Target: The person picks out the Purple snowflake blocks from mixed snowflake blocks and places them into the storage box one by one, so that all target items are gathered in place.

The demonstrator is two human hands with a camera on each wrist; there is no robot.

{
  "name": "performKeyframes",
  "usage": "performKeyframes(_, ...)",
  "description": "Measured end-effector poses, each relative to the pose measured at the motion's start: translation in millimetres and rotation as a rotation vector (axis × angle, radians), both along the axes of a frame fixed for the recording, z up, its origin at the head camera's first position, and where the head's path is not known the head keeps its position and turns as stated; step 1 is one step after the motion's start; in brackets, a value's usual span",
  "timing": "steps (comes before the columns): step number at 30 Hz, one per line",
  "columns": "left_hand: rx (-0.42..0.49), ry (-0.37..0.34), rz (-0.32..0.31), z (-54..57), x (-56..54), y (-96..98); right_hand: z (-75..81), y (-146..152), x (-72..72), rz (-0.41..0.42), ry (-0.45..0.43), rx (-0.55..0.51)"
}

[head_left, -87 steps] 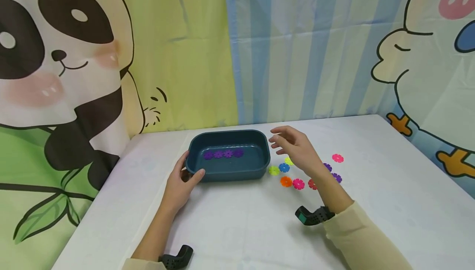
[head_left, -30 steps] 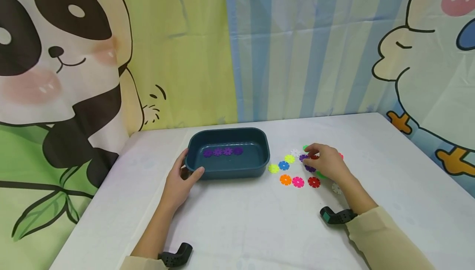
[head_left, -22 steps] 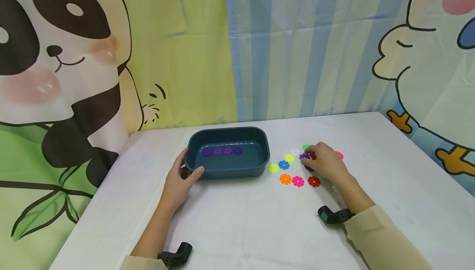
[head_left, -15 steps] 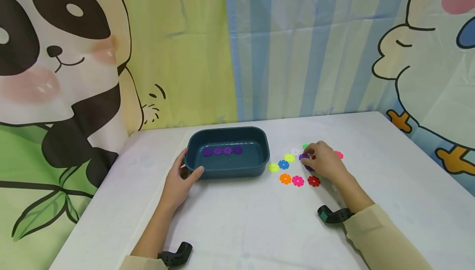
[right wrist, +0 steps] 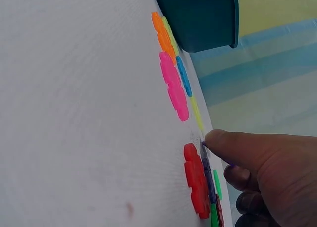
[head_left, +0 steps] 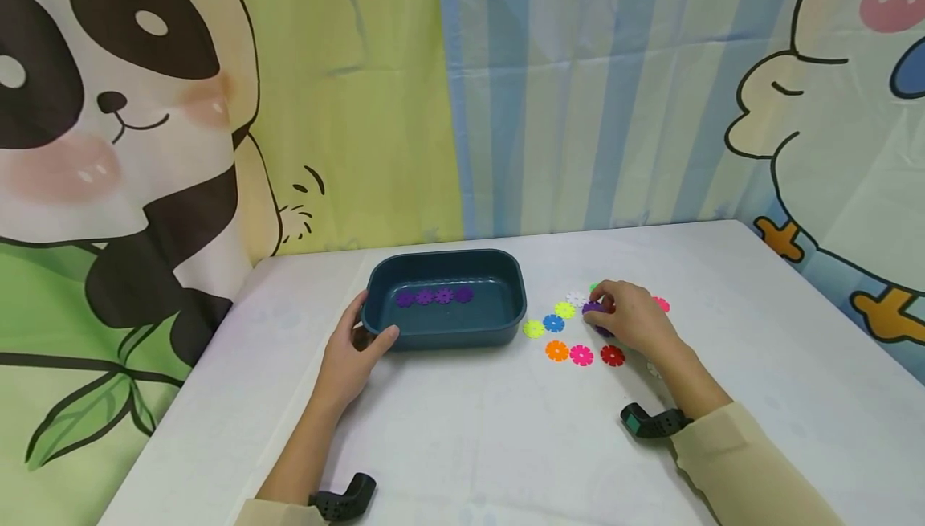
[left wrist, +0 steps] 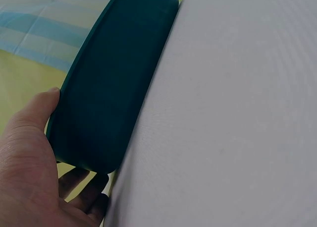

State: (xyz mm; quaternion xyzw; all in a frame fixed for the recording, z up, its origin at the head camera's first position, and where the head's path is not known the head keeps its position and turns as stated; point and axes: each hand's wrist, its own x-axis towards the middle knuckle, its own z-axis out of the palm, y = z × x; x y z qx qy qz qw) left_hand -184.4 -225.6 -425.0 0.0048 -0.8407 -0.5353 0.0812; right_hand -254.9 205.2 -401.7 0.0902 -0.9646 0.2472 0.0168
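Left hand (head_left: 350,361): curled round the left end of the bin, thumb at the front rim, fingers at the end wall.
Right hand (head_left: 634,319): thumb and finger pinching 1 purple disc (head_left: 594,308) among the scattered pieces; whether it is off the cloth I cannot tell.
Bin (head_left: 448,340): dark teal, rectangular with rounded corners, upright on the table.
In the bin: 4 purple notched discs (head_left: 464,294), in a row along the floor.
Nearest the bin: 1 yellow-green disc (head_left: 534,328), just beside its right end — then a blue disc (head_left: 554,323) and a yellow disc (head_left: 564,310).
Front row: orange disc (head_left: 557,351), pink disc (head_left: 581,355), red disc (head_left: 613,356), all flat.
Partly hidden: other discs beneath the right hand, their count unclear.
Edges: the table (head_left: 462,430) ends behind the bin, near the striped curtain (head_left: 549,92).
Room: white cloth — it spreads between the 2 forearms and right of the discs.
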Motion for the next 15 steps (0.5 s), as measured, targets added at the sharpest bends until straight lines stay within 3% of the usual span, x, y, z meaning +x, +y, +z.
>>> performKeyframes(8, -0.004, 0.004, 0.007, -0.8, -0.4, 0.1, 0.1, -1.6, 2.9, -0.008, -0.003, -0.039)
performKeyframes(15, -0.007, -0.012, 0.015, -1.2, -1.5, -0.4, 2.8, 0.0, 3.5, -0.067, -0.034, -0.217)
